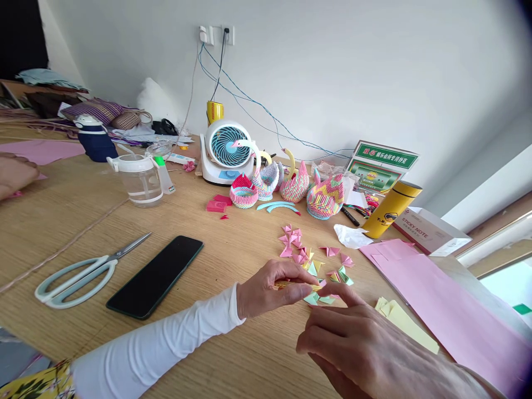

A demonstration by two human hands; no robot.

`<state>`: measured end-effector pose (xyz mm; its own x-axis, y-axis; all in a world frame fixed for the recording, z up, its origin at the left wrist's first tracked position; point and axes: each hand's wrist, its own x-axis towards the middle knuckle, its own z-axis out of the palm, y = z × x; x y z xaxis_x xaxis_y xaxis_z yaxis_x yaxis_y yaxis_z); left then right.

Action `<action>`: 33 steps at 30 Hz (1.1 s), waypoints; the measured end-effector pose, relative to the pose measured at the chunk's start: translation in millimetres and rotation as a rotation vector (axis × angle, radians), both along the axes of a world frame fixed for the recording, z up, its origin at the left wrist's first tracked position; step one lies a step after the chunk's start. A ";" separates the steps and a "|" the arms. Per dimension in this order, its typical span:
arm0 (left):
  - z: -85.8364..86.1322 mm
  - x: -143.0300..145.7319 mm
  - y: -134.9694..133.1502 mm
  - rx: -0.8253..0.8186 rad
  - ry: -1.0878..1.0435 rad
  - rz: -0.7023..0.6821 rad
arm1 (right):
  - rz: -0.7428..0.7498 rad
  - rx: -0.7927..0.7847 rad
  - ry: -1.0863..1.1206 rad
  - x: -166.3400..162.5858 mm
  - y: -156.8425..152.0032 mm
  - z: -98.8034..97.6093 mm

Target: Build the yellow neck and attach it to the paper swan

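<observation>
My left hand (pixel 276 285), in a white sleeve, is closed, pinching a small folded yellow paper piece (pixel 317 287) between thumb and fingers. From the lower right, my right hand (pixel 353 338) brings its index fingertip to the end of that piece, its other fingers curled; its thumb is hidden. Just beyond and partly behind my hands lie several folded pink paper triangles (pixel 292 238), with yellow and green ones (pixel 344 275) among them. To the right of them is a stack of pale yellow paper strips (pixel 405 321), beside large pink sheets (pixel 440 293).
Scissors (pixel 87 277) and a black phone (pixel 155 277) lie at left. Behind stand a clear jug (pixel 139 180), a fan (pixel 228 147), several folded-paper swans (pixel 326 194), a yellow bottle (pixel 393 210) and a sticky-note box (pixel 432 230). Another person's hand (pixel 16 173) rests at far left.
</observation>
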<state>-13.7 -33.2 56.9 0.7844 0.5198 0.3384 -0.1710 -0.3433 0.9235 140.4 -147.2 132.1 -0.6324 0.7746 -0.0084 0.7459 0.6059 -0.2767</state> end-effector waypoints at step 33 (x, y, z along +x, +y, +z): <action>1.4 -0.6 2.3 0.084 -0.033 -0.013 | 0.023 0.065 0.048 0.1 -5.5 3.9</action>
<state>-14.2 -30.9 58.3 0.7787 0.4781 0.4062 -0.2059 -0.4169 0.8853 140.5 -152.7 136.0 -0.6481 0.7582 0.0716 0.7188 0.6401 -0.2714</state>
